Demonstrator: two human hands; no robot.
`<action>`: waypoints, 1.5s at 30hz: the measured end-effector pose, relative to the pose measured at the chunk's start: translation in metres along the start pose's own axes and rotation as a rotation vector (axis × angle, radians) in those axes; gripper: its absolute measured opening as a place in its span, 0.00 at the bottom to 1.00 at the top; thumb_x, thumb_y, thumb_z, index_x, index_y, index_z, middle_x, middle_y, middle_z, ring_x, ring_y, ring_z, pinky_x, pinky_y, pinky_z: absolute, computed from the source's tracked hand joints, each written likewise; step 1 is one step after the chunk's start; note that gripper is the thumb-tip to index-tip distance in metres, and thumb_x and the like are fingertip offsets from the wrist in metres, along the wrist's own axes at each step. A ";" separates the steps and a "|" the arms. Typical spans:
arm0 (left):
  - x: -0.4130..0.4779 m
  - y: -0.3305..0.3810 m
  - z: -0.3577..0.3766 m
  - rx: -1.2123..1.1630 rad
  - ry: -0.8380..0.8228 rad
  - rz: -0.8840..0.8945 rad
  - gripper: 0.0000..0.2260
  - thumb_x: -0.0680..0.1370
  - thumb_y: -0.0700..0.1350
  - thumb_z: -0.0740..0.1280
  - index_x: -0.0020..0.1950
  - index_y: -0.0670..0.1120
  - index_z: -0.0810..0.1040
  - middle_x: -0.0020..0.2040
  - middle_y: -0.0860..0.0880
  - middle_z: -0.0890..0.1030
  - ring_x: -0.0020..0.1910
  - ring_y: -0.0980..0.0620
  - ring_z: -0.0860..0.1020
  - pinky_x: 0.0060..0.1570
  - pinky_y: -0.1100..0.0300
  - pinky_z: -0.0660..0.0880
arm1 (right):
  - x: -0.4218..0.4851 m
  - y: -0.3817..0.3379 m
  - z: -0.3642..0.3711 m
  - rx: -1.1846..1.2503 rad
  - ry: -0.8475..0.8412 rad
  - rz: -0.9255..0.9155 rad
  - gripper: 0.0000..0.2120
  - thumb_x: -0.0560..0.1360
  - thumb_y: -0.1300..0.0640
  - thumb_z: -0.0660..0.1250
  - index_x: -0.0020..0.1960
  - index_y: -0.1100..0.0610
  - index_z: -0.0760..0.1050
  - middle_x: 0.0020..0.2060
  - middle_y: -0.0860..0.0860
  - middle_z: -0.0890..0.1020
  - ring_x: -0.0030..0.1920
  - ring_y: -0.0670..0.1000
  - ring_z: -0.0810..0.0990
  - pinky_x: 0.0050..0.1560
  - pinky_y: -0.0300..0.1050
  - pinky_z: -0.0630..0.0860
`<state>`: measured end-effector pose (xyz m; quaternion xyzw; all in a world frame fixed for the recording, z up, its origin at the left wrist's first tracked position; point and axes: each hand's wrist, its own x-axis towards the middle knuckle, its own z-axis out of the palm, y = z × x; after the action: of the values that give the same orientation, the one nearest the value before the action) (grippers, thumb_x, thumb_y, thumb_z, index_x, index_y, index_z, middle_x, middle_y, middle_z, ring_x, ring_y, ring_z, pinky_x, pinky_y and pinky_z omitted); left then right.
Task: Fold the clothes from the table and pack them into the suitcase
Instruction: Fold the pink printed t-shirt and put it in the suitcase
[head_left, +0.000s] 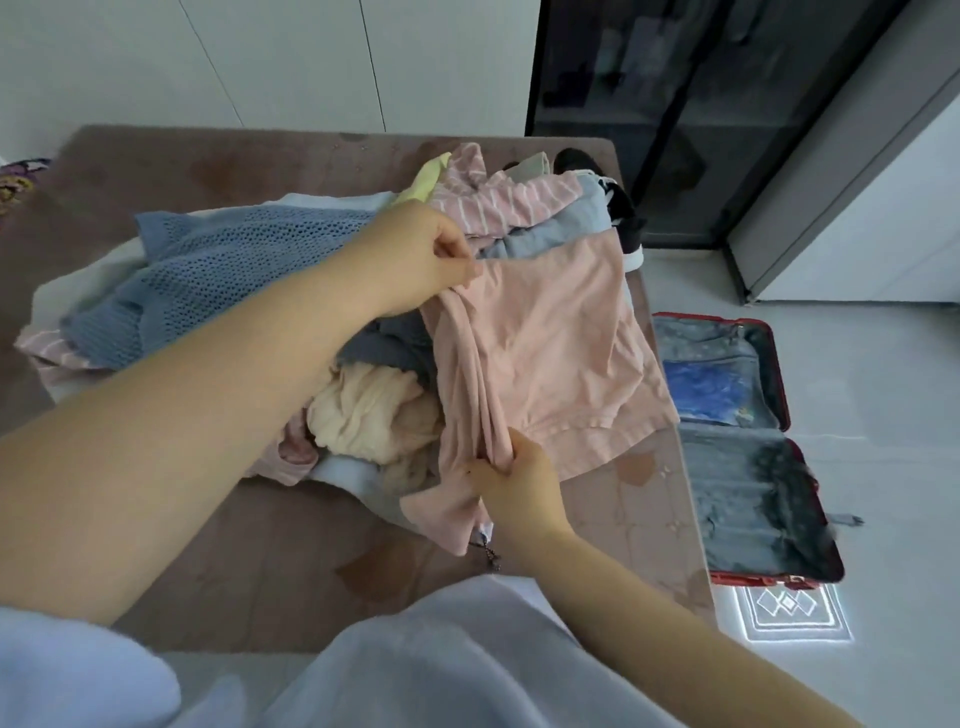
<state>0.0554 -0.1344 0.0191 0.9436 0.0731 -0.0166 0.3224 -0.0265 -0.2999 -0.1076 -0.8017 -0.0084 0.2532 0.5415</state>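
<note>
1. The table (234, 545) fills most of my view. Its brown top is bare along the near edge and toward the far left corner.
2. A dark glass-fronted cabinet (675, 104) stands on the floor beyond the table's far right corner.
3. The heap of clothes (384, 348) covers the middle of the table and runs up to the far right corner and the right edge.
4. The suitcase (777, 374) lies open on the floor just beside the table's right edge. Both halves are flat, with a red rim and grey lining. I can make out a blue item (701, 389) in the far half.
5. The pink shirt (545, 353) lies on top of the heap, and its hem reaches the table's right edge.
6. A blue knit sweater (218, 270) is spread over the left side of the heap.
7. A pink-and-white striped garment (509, 202) sits at the far end of the heap, touching a yellow piece (426, 179).
8. A cream garment (363, 410) is bunched in the near part of the heap, just left of the pink shirt.
9. A small mat (789, 613) with a diamond pattern lies on the floor against the near end of the suitcase.
10. The left hand (421, 254) reaches across the heap, with thumb and fingers pinching the pink shirt's far edge.
11. The right hand (519, 483) has its fingers curled tight around a gathered fold at the shirt's near end.
</note>
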 end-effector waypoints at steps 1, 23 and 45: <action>0.005 0.001 -0.001 0.006 -0.051 -0.012 0.03 0.74 0.47 0.69 0.45 0.50 0.82 0.59 0.48 0.79 0.48 0.55 0.78 0.52 0.61 0.74 | -0.001 0.003 -0.011 0.017 -0.015 -0.003 0.07 0.71 0.64 0.61 0.45 0.56 0.75 0.37 0.53 0.80 0.39 0.53 0.77 0.40 0.50 0.77; 0.117 0.041 0.101 0.154 -0.077 0.018 0.26 0.78 0.55 0.63 0.71 0.45 0.62 0.63 0.44 0.74 0.58 0.44 0.75 0.57 0.51 0.72 | 0.107 0.057 -0.188 -0.200 0.343 0.011 0.27 0.76 0.53 0.66 0.71 0.55 0.61 0.65 0.51 0.69 0.64 0.52 0.69 0.62 0.47 0.68; 0.102 -0.032 0.071 0.739 0.233 0.097 0.20 0.76 0.59 0.61 0.43 0.44 0.81 0.40 0.39 0.80 0.49 0.41 0.74 0.56 0.52 0.58 | 0.126 0.080 -0.184 -0.391 0.103 0.113 0.10 0.76 0.49 0.64 0.43 0.55 0.69 0.34 0.48 0.75 0.39 0.53 0.76 0.34 0.45 0.67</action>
<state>0.1525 -0.1400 -0.0645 0.9941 0.0535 0.0808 -0.0493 0.1387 -0.4561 -0.1744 -0.9026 0.0153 0.2352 0.3602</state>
